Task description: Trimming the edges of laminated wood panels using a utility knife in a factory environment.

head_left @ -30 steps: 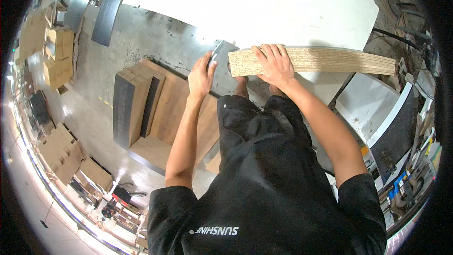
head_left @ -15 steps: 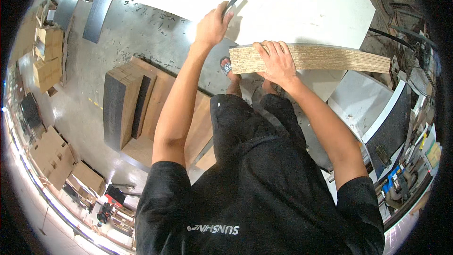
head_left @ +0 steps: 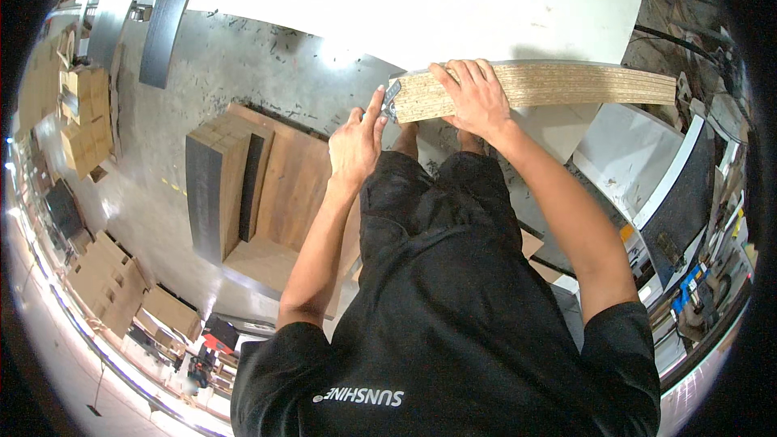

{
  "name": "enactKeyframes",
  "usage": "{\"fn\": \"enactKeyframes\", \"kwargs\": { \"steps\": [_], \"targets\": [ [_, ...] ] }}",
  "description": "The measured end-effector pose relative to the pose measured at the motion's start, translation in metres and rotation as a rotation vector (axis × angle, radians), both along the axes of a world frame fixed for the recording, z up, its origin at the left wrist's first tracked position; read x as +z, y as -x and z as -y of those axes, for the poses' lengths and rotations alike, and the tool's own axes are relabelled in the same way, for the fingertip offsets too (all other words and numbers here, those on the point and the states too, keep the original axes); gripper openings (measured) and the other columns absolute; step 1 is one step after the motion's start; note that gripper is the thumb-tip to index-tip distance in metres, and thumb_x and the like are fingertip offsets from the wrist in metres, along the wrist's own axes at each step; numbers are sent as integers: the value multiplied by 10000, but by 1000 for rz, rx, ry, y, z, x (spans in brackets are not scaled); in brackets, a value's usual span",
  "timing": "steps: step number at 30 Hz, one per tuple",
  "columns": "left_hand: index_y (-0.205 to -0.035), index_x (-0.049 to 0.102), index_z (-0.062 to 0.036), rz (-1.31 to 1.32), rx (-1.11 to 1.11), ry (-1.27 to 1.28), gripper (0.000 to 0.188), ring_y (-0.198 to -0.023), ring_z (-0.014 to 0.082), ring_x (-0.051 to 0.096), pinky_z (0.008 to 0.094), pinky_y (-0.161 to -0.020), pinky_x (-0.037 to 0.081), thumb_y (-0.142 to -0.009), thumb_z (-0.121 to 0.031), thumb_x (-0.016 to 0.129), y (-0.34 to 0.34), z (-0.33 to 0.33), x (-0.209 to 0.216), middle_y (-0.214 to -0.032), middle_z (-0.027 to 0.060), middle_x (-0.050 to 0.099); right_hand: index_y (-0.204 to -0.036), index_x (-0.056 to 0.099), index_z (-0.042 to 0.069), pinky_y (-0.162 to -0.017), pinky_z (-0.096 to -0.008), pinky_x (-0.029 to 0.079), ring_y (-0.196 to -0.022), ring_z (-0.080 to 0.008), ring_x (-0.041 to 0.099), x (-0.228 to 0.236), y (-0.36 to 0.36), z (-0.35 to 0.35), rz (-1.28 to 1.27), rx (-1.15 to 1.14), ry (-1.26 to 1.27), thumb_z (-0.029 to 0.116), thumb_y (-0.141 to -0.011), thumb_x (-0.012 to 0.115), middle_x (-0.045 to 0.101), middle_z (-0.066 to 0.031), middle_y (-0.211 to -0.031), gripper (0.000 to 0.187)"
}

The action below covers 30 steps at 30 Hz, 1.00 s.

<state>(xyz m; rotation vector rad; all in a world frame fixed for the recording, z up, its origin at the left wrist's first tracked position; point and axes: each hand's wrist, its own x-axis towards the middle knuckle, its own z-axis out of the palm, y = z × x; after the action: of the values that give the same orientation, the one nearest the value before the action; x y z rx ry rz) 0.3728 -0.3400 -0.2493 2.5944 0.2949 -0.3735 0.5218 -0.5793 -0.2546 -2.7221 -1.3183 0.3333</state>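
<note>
A stack of narrow particleboard strips lies along the near edge of the white table, its raw tan edges facing me. My right hand is closed over the stack near its left end, fingers on top and thumb on the near side. At that left end, my left hand holds a slim, flat dark piece against or just beside the strips' ends. My left index finger stretches along this piece. Its kind cannot be made out, and part of it is hidden in the hand.
Beyond the stack spreads the white tabletop. Left of me, dark-faced boards stand stacked on a wooden base. Dark panels reach in at upper left. Cardboard boxes stand farther left. A white-edged dark panel leans at right.
My left hand has come down and nearer from above the table, bringing the dark piece to the stack's left end. My right hand keeps its grip on the strips.
</note>
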Motion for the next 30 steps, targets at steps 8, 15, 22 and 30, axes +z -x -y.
{"fn": "enactKeyframes", "kwargs": {
  "steps": [8, 15, 22, 30],
  "targets": [
    [-1641, 427, -324, -23, -54, -69, 567, -682, 353, 687, 472, -640, 577, -1093, -351, 570, -5, -4, 5, -883, 148, 645, -1583, 447, 171, -1158, -441, 378, -1274, -262, 554, 2, -1, 0, -25, 3, 1, 415, -761, 919, 579, -104, -1330, 979],
    [-1627, 442, -330, 2, -83, -106, 564, -668, 338, 690, 463, -626, 575, -1083, -361, 587, -4, -6, 3, -865, 135, 649, -1577, 455, 172, -1155, -444, 383, -1281, -260, 554, 5, 0, -1, -31, 2, 12, 408, -763, 919, 579, -103, -1323, 967],
    [-1621, 444, -323, 24, -110, -124, 555, -676, 343, 717, 457, -609, 585, -1085, -383, 579, -12, -8, 3, -859, 147, 681, -1573, 452, 180, -1183, -450, 373, -1304, -263, 542, 0, 3, 0, -43, -11, 19, 388, -765, 927, 565, -100, -1349, 961],
    [-1591, 477, -282, 58, 107, -190, 483, -806, 431, 753, 552, -685, 598, -1126, -414, 482, -102, -52, -30, -911, 217, 740, -1575, 447, 185, -1187, -454, 374, -1317, -264, 532, -1, -2, -2, 15, 4, 52, 436, -778, 910, 566, -99, -1352, 955]
  ]
}}
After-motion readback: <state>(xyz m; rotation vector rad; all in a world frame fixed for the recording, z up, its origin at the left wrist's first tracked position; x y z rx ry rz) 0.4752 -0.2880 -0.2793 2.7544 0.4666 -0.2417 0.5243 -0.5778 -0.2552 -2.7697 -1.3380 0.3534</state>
